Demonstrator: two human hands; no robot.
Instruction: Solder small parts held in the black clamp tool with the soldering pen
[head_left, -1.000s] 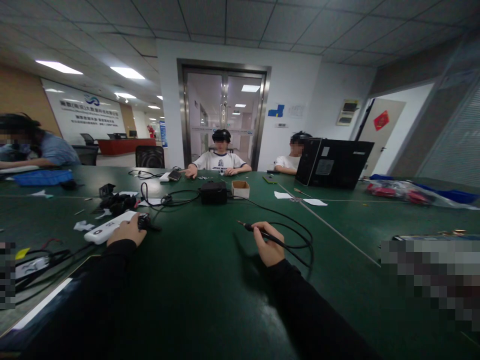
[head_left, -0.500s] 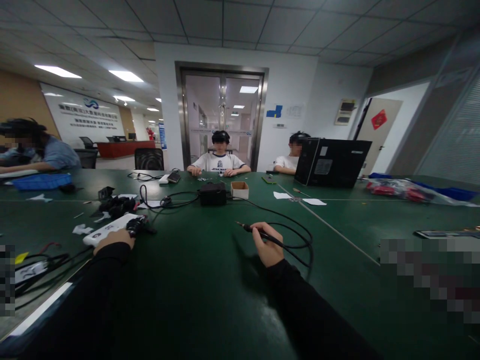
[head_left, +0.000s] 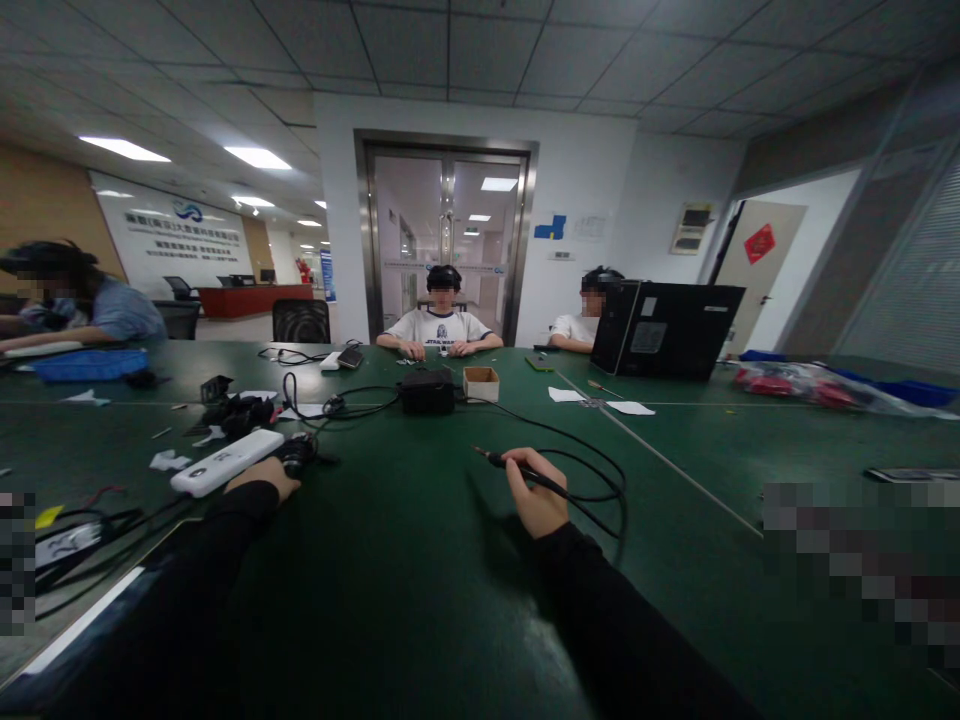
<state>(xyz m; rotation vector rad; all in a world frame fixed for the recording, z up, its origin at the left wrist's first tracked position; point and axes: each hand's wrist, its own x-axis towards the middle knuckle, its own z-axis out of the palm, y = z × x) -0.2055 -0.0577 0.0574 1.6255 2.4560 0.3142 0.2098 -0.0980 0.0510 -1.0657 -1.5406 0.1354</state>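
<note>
My right hand [head_left: 536, 495] grips a slim black soldering iron [head_left: 496, 459] like a pen, its bare metal tip pointing left just above the green table. A black cord runs from the iron's back end and loops on the table at the right. My left hand [head_left: 266, 478] is closed on a black bundled cable [head_left: 300, 453], whose far end is hard to make out. Right beside that hand lies a white power strip [head_left: 225, 464]. Farther ahead stands a black box [head_left: 426, 391] with cords attached, next to a small open cardboard box [head_left: 481, 384].
Black gear [head_left: 238, 412] and paper scraps [head_left: 169, 460] lie at the left, near a blue tray [head_left: 90, 365]. A black computer case [head_left: 667, 330] stands at the back right. Two persons sit across the table; another sits at the far left. White papers [head_left: 631, 407] lie right of centre.
My left hand has moved right with the black bundled cable, away from the power strip. My right hand and the soldering iron have hardly moved.
</note>
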